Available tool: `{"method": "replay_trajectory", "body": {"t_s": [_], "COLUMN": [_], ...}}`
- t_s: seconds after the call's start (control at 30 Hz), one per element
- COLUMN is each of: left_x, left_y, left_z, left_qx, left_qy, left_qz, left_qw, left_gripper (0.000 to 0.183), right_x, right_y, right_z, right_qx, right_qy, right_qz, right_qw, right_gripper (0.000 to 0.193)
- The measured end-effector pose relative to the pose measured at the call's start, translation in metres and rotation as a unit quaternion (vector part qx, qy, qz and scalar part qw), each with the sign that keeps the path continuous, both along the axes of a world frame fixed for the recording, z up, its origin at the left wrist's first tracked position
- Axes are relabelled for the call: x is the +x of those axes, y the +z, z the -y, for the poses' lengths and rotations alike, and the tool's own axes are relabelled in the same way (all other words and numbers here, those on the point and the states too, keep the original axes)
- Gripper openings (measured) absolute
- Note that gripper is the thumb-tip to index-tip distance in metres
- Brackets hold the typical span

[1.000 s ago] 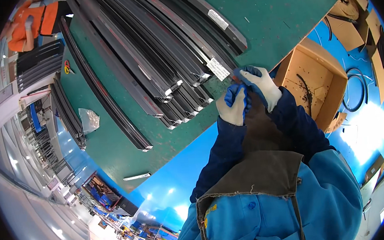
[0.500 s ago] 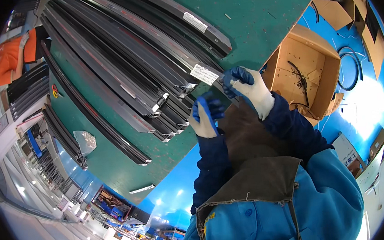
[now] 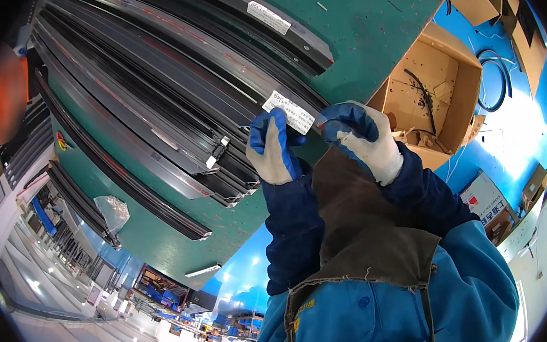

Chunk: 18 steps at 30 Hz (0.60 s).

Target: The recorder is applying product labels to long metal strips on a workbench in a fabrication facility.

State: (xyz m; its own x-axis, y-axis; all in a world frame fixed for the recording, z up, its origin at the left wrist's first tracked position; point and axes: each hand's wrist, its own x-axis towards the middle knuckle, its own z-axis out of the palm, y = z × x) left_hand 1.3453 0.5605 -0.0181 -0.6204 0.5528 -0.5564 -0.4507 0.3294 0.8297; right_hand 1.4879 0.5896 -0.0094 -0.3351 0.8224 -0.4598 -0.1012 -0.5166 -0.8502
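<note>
My left hand [image 3: 273, 146], in a white work glove with blue palm and fingers, is closed with bent fingers at the lower edge of a white printed label [image 3: 291, 112]. One fingertip overlaps the label, which lies at the near end of a long dark profile [image 3: 226, 62]. Gloved the same way, my right hand [image 3: 362, 137] is closed in a pinch just right of the label, by the profile's end. Whatever lies between the fingers of either hand is hidden.
Several more dark profiles [image 3: 132, 95] lie on the green table [image 3: 365, 35], with a clear plastic bag [image 3: 113, 212] at left. On the right stands an open cardboard box [image 3: 402, 87] with dark scraps. An orange-clothed person [image 3: 1, 96] is blurred at far left.
My left hand has moved left and its fingertips have come up to the label. My right hand has shifted slightly down, still pinched. The orange-clothed person has moved.
</note>
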Motion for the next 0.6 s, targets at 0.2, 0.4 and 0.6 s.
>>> {"method": "replay_trajectory", "body": {"t_s": [0.2, 0.4, 0.6], "left_x": [0.003, 0.014, 0.028], "left_y": [-0.002, -0.008, -0.026], "left_z": [0.001, 0.001, 0.012], "left_qx": [0.015, 0.024, 0.046], "left_qy": [-0.033, -0.039, -0.067], "left_qz": [-0.032, -0.001, -0.036], "left_qw": [0.999, 0.999, 0.996], "left_gripper": [0.028, 0.022, 0.026], "right_x": [0.000, 0.006, 0.005], "right_y": [-0.005, -0.014, -0.013], "right_z": [0.001, -0.001, 0.000], "right_qx": [0.025, -0.023, 0.000], "right_qy": [-0.017, -0.037, -0.034], "right_qz": [-0.011, -0.021, -0.069], "right_qw": [0.999, 0.999, 0.997], "right_gripper": [0.027, 0.024, 0.021]}}
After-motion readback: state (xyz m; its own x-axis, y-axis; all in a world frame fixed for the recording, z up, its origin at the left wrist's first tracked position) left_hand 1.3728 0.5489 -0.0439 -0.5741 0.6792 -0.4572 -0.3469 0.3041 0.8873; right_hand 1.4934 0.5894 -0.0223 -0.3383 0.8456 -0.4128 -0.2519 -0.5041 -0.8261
